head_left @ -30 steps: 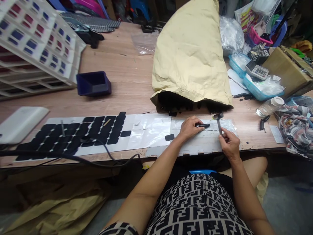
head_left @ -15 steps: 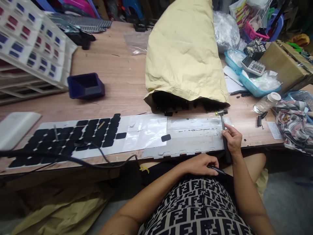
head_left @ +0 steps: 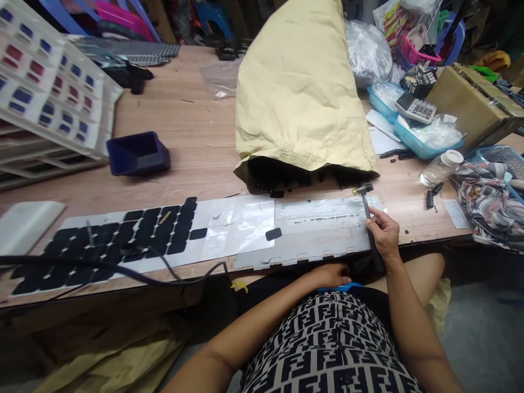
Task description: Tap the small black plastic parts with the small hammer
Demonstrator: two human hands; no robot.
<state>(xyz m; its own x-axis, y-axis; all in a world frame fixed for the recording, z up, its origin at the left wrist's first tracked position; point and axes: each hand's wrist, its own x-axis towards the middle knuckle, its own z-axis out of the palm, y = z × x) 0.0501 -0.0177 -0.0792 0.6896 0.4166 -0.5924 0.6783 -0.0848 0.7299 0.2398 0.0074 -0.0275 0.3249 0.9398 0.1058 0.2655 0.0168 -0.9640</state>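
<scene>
My right hand (head_left: 385,232) is wrapped round the dark handle of a small hammer (head_left: 364,191). The hammer's head points away from me over the grey-white work strip (head_left: 315,237) along the table edge. Down at my lap, below that edge, is my left hand (head_left: 332,275); its fingers are mostly hidden, and a blue object (head_left: 344,287) shows just beneath it. A loose black rounded patch (head_left: 273,234) lies near the left end of the strip. Farther left, a white sheet (head_left: 241,221) carries rows of similar black patches (head_left: 155,226).
A large tan paper sack (head_left: 303,87), its dark mouth facing me, lies behind the strip. To the left are a dark blue bin (head_left: 139,155), a white crate (head_left: 61,82) and a black cable (head_left: 98,266). Blue baskets (head_left: 429,147), a jar (head_left: 442,168) and cloth (head_left: 483,202) sit right.
My left hand has moved slightly left and lower; the black pen-like object it held is out of sight, and a blue object now shows below it. The hammer stays in my right hand.
</scene>
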